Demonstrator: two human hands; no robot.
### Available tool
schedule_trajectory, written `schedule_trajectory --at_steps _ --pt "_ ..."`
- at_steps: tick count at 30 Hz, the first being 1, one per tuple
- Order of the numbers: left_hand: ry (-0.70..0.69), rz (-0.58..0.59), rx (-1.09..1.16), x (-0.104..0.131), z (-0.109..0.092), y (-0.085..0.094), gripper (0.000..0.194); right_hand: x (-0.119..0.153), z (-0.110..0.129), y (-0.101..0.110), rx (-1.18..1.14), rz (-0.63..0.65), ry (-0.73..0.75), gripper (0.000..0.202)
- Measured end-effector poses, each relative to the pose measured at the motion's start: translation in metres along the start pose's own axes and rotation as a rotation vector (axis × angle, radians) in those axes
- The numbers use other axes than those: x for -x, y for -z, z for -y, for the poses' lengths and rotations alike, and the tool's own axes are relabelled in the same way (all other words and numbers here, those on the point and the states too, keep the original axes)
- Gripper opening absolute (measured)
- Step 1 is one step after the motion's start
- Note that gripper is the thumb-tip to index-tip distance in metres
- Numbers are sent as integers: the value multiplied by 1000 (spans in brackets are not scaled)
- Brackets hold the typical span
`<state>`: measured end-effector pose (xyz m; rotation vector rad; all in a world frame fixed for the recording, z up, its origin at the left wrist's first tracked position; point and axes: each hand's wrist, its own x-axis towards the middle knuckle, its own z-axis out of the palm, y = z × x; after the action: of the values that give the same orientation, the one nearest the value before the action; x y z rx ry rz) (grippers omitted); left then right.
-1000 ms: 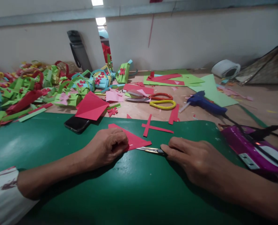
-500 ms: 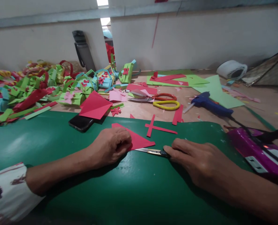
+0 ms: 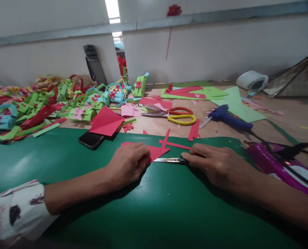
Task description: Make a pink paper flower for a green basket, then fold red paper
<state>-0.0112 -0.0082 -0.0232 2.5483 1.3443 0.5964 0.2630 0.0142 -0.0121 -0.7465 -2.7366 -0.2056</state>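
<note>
My left hand (image 3: 131, 159) is closed on the near edge of a piece of red paper (image 3: 156, 152) lying over the green mat (image 3: 143, 214). Gripped in my right hand (image 3: 216, 160) is a utility knife (image 3: 173, 160), its blade pointing left and reaching the paper's near edge beside my left fingers. Two narrow red paper strips (image 3: 176, 144) lie crossed just beyond; one end overlaps the red paper. My left fingertips are partly hidden behind the hand.
Scissors (image 3: 182, 119) with red and yellow handles lie beyond the mat, near a blue glue gun (image 3: 230, 117). A phone (image 3: 91, 140) sits partly under a red sheet (image 3: 107, 121). Colourful paper baskets (image 3: 83, 110) pile up at left. A purple device (image 3: 262, 160) stands at right.
The red paper has turned and shifted away toward the crossed strips, now meeting one. My left hand moved slightly right with it, and the knife lies more level. The camera view tilted upward slightly.
</note>
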Motion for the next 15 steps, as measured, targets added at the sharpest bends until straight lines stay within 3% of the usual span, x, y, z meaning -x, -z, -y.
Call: schedule_trajectory --at_steps 7,15 --pt "-100 73 226 15 16 20 16 1 -2 -2 -1 50 -16 30" --pt "-85 119 313 18 19 23 20 0 1 -4 -35 68 -13 28"
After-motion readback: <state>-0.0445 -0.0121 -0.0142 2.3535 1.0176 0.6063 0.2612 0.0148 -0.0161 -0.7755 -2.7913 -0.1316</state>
